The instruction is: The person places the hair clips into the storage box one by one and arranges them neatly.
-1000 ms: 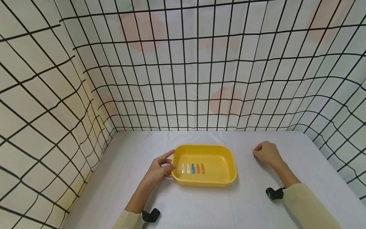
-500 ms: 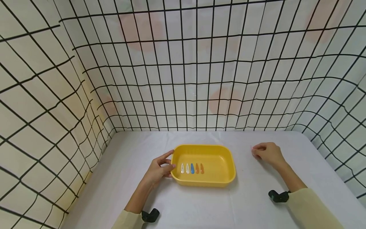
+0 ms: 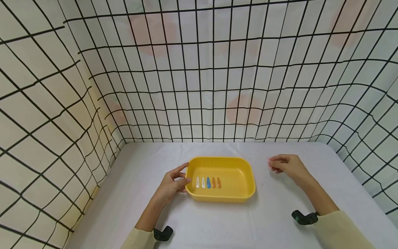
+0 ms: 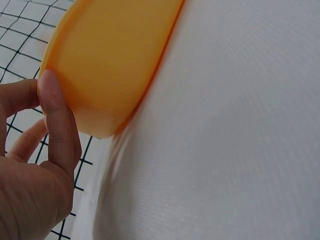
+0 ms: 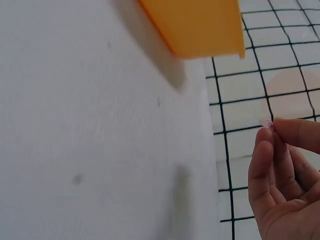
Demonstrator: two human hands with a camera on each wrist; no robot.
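Note:
A yellow tray (image 3: 237, 181) lies on the white-covered table. In its left half, several snap hair clips stand in a row: two white, a blue one (image 3: 208, 182) and two orange. My left hand (image 3: 170, 185) holds the tray's left end, thumb over the rim and fingers along the outside; the left wrist view shows the thumb (image 4: 52, 92) against the yellow wall. Right of the tray, my right hand (image 3: 290, 167) pinches a small pink hair clip (image 5: 267, 123) between thumb and fingertips, just above the cloth. Most of this clip is hidden by the fingers.
A black grid net (image 3: 214, 90) over white cloth rises behind the table and along both sides. The white tablecloth (image 3: 224, 224) runs in front of the tray. A black wrist camera (image 3: 304, 218) sits at each sleeve cuff.
My right hand has come up from the cloth and moved a little left toward the tray, the pink hair clip now showing at its fingertips. The left hand keeps its hold on the tray.

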